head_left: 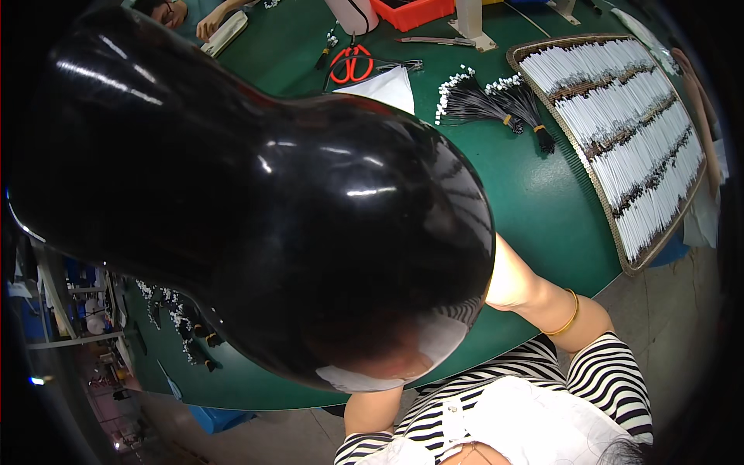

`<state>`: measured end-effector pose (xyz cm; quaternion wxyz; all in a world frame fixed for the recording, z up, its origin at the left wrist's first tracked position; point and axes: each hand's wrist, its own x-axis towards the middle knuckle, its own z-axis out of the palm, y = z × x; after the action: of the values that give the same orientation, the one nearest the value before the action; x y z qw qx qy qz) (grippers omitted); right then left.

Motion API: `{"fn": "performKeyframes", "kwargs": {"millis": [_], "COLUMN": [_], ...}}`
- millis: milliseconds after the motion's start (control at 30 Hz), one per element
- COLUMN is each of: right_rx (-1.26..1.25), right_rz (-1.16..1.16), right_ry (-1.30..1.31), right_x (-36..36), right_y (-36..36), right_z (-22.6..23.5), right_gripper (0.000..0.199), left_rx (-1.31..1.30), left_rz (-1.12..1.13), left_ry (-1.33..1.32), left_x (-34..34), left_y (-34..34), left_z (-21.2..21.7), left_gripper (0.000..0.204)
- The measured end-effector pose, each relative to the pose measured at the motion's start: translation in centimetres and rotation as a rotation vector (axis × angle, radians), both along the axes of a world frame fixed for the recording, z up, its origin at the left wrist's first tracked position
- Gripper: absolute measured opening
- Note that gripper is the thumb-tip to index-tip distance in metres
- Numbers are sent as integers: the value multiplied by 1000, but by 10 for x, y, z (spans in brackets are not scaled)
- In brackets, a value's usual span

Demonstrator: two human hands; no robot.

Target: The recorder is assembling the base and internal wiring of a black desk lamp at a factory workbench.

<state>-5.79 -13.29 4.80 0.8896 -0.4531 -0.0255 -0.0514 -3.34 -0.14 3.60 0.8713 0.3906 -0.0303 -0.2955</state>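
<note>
A large glossy black rounded object point(372, 225), perhaps a lamp head, fills the middle of the view and hides the work under it. My right hand point(505, 273) reaches behind its right edge; only the wrist side shows, with a yellow bangle on the forearm, and the fingers are hidden. Of my left arm just the forearm point(373, 411) appears below the black object, and the hand itself is covered. What either hand holds or touches cannot be made out. Nearest on the right lie bundles of black wires point(496, 108) with white connector ends, tied with yellowish bands.
A tray point(606, 205) with rows of white sticks stands at the right on the green table point(542, 225). Red-handled scissors point(352, 65), white paper point(391, 89) and a red bin point(415, 12) lie farther back. More wire bundles point(186, 325) are at left. Another person's hand point(209, 27) works at the far side.
</note>
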Motion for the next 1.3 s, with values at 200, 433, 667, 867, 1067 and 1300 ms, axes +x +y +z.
{"fn": "performKeyframes", "kwargs": {"millis": [200, 433, 667, 867, 1067, 1300], "right_rx": [33, 50, 56, 76, 224, 321], "right_rz": [34, 21, 16, 20, 66, 175], "right_ry": [2, 36, 32, 30, 118, 180], "right_x": [0, -1, 0, 0, 0, 0], "right_y": [3, -4, -2, 0, -1, 1], "right_z": [5, -4, -2, 1, -1, -6], "right_gripper": [16, 16, 16, 17, 17, 21], "left_rx": [99, 83, 60, 55, 55, 50], "left_rz": [27, -39, -19, -7, 11, 21], "left_ry": [-120, -82, -107, -57, -101, -88], "left_x": [-6, -4, -3, -4, -5, 5], "left_y": [8, -3, -2, 0, -2, 7], "left_z": [-2, -3, -6, -1, -1, -10], "left_gripper": [11, 11, 13, 19, 21, 18]}}
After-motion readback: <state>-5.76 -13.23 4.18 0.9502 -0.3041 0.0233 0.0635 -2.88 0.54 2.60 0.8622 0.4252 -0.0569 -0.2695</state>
